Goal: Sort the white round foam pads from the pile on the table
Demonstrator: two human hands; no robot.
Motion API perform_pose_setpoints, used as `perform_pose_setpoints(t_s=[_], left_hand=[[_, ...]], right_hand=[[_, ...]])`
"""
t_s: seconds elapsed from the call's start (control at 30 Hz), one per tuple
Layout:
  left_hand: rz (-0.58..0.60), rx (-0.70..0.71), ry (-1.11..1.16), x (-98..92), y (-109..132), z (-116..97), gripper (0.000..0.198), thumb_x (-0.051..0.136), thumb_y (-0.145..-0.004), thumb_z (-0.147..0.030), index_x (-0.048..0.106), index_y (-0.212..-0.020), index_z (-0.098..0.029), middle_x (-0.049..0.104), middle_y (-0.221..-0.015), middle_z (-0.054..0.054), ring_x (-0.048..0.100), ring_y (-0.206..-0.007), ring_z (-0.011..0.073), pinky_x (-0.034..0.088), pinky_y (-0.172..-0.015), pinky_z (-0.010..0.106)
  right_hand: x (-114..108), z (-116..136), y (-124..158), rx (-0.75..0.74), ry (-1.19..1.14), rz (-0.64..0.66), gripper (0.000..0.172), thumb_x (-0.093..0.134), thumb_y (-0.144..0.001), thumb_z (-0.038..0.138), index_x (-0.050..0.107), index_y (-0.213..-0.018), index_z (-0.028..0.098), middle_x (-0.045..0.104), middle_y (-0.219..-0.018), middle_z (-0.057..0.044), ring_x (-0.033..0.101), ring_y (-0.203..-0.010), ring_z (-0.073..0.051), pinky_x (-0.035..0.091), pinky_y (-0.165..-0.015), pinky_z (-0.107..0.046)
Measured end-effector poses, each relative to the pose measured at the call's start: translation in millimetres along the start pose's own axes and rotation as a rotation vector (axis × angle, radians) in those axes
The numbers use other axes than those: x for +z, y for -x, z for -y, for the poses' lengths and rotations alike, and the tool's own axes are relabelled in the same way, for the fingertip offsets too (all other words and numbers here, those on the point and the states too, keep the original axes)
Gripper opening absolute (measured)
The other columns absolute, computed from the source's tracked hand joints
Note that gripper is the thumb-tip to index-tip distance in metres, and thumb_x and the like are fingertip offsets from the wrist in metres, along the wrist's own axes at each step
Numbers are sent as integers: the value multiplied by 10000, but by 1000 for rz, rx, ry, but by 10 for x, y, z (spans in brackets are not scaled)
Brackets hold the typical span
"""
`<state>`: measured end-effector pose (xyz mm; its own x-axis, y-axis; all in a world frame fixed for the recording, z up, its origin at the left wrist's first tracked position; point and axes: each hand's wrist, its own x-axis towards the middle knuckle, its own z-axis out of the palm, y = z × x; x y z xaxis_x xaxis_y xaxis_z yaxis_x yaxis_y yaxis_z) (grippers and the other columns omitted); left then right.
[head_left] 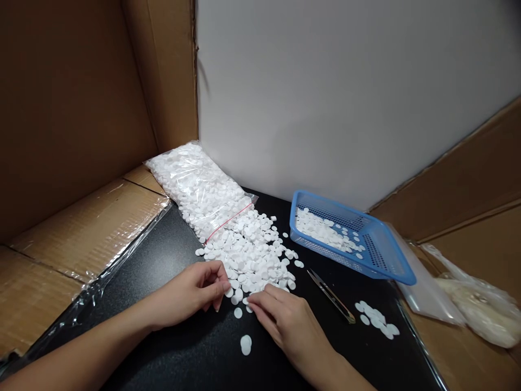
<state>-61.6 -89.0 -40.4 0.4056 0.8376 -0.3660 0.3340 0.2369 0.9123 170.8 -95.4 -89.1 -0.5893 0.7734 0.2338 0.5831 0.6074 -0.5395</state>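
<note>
A heap of small white round discs [252, 255] spills from a clear plastic bag [195, 187] onto a black tabletop [171, 255]. My left hand [195, 293] rests at the heap's near-left edge, fingers curled together, tips touching the discs. My right hand [285, 315] lies palm down at the heap's near edge, fingers together, fingertips on a disc. What either hand holds is hidden. Two loose discs [245, 344] lie between my wrists.
A blue mesh basket [378, 250] with discs in it stands at the right. Thread snips [331, 296] lie beside my right hand. A small group of discs [376, 319] lies right of them. Cardboard walls surround the table. A plastic bag [480, 304] sits at far right.
</note>
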Motion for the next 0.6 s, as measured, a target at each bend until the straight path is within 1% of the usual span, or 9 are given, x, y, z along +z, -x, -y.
perform_pose_setpoints(t_s=[0.07, 0.17, 0.27, 0.37, 0.5, 0.53, 0.6], left_hand=[[15, -37, 81, 35, -10, 8, 414, 629, -850, -583, 487, -790, -199, 590, -641, -53, 423, -545, 98, 317, -512, 222], [38, -60, 144, 85, -31, 31, 438, 661, -820, -598, 491, -786, -195, 621, -653, -41, 447, -530, 90, 324, -497, 216], [65, -73, 181, 112, -43, 45, 459, 671, -804, -616, 498, -782, -192, 633, -650, -32, 467, -525, 87, 330, -491, 211], [68, -85, 201, 117, -41, 45, 472, 681, -792, -626, 502, -772, -189, 642, -647, -27, 478, -518, 81, 334, -486, 206], [67, -89, 236, 115, -40, 49, 477, 709, -770, -618, 508, -758, -186, 657, -646, -19, 511, -524, 86, 363, -483, 206], [69, -90, 253, 117, -43, 53, 473, 712, -768, -613, 508, -760, -186, 666, -652, -14, 525, -529, 90, 375, -486, 209], [73, -91, 298, 121, -48, 56, 446, 709, -777, -581, 500, -762, -187, 693, -679, 8, 569, -550, 104, 405, -504, 220]], right_hand=[[-6, 8, -23, 64, -99, 8, 170, 580, -954, 143, 736, -907, 190, 673, -754, -31, 639, -639, -165, 442, -595, -243], [-22, 19, -58, 171, -236, 11, 183, 589, -948, 179, 728, -832, 203, 675, -739, -21, 628, -657, -166, 430, -611, -245], [-49, 47, -75, 240, -319, -2, 211, 579, -943, 244, 727, -798, 205, 655, -714, -17, 578, -632, -164, 401, -599, -256], [-89, 90, -90, 317, -385, -7, 224, 593, -909, 304, 730, -766, 199, 560, -624, 12, 462, -550, -142, 338, -544, -259], [-149, 136, -132, 435, -484, 17, 238, 617, -854, 361, 720, -734, 184, 346, -513, 72, 304, -496, -118, 253, -510, -265], [-163, 141, -142, 462, -523, 20, 239, 628, -841, 377, 707, -726, 183, 323, -504, 79, 291, -498, -116, 249, -513, -264], [-188, 142, -157, 507, -666, 12, 231, 666, -801, 400, 652, -707, 190, 351, -514, 80, 309, -512, -113, 260, -519, -256]])
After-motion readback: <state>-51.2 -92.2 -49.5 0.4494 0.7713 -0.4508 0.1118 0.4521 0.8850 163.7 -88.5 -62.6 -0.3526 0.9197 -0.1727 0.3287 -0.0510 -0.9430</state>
